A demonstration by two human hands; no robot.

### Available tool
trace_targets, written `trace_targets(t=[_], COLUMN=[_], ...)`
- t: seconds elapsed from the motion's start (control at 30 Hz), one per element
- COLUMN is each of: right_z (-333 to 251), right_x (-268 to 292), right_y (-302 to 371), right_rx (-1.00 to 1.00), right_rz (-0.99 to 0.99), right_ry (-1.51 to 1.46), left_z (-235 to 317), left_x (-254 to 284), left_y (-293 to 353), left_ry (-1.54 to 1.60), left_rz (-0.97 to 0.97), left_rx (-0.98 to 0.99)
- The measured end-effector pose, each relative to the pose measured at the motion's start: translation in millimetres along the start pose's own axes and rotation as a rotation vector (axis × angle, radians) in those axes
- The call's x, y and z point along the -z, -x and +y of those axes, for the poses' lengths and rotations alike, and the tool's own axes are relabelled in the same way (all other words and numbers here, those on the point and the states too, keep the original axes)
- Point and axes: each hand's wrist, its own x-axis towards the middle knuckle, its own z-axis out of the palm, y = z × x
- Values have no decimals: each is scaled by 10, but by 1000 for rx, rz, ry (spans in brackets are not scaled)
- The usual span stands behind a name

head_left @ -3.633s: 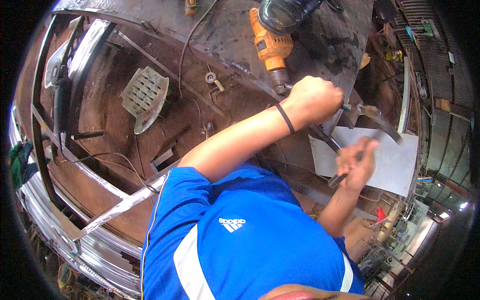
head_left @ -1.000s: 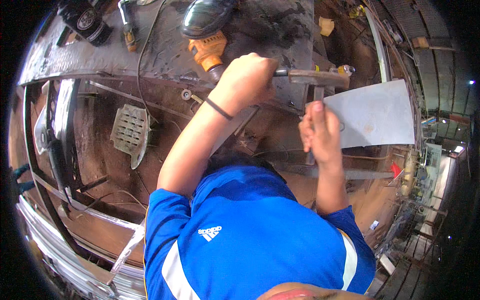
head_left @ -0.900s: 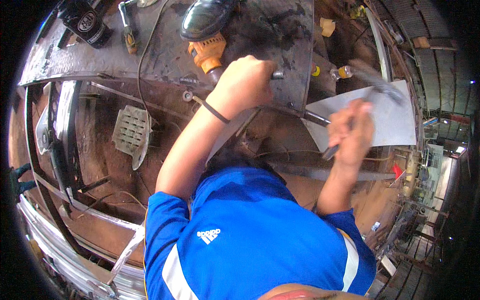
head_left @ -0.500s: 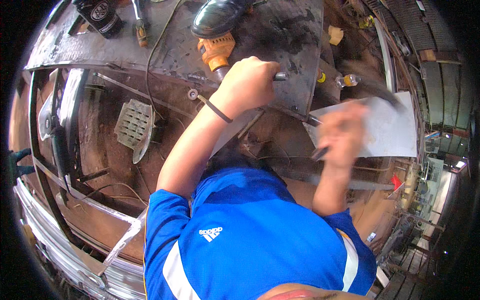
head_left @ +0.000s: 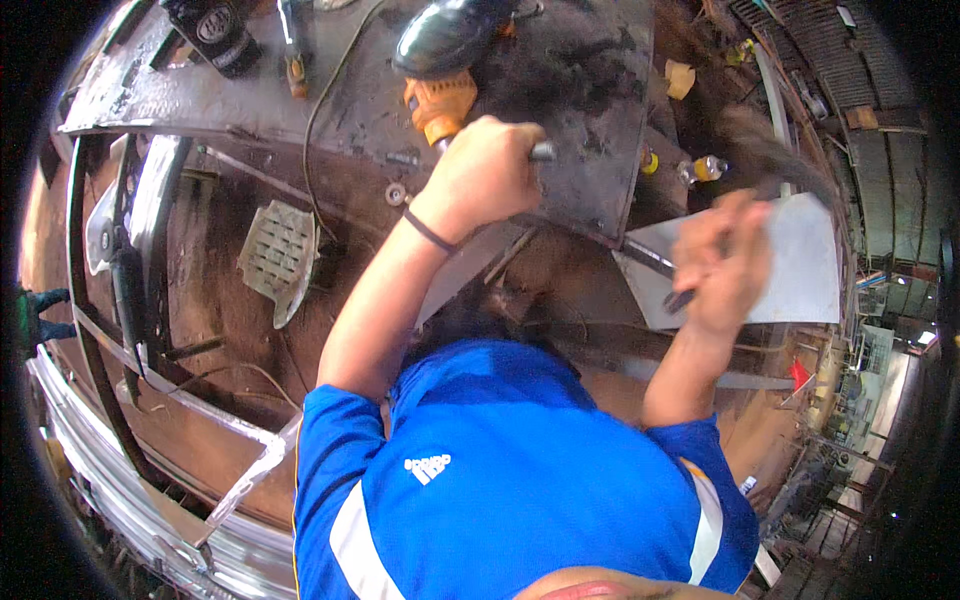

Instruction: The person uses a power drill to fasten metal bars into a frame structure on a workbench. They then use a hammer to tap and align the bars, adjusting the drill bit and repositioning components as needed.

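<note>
My left hand (head_left: 490,170) is closed in a fist over the near edge of the dark metal worktop (head_left: 590,190). A short grey metal rod (head_left: 543,151) sticks out of its right side. Just beyond the fist lies an orange power tool (head_left: 440,104), against a glossy black rounded object (head_left: 445,40). To the right, my right hand (head_left: 722,255) is raised, its fingers wrapped round a hammer-like tool with a dark handle (head_left: 680,300). The upper end of that tool is smeared by motion. A dark bar (head_left: 648,255) runs between the worktop corner and the hand.
A pale sheet (head_left: 790,265) lies beneath my right hand. Small bottles (head_left: 705,168) stand beyond it. At left are a slotted metal plate (head_left: 277,255), a cable (head_left: 312,130) and a metal frame (head_left: 80,230). A black cup (head_left: 215,35) sits on the worktop at far left.
My right hand has moved right with its tool. My left hand keeps its grip on the rod. The whole view has shifted slightly.
</note>
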Motion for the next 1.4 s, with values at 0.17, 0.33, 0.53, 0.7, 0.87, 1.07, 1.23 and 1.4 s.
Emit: trace_targets(t=[0.17,0.33,0.53,0.7,0.87,1.07,1.23,1.4], right_z=[446,-7,-37,736,1110,1317,1397,1462], right_x=[-224,-21,206,159,176,113,109,150], right_y=[95,76,-44,-312,-568,-753,-800,-806], right_rx=[-262,-70,5,65,47,-61,-35,-20], right_rz=[-288,-63,65,-14,-54,-58,-96,-123], right_ry=[421,103,230,912,1201,1302,1336,1313], left_z=[-159,-188,-371,-489,-438,-447,-570,-517], left_x=[-80,-2,563,386,-79,-182,-192,-176], left_y=[67,223,395,585,690,724,760,744], left_ry=[103,191,419,246,525,1082,1092,1004], left_rz=[-47,93,323,231,372,467,418,427], left_rx=[128,101,334,653,724,856,842,872])
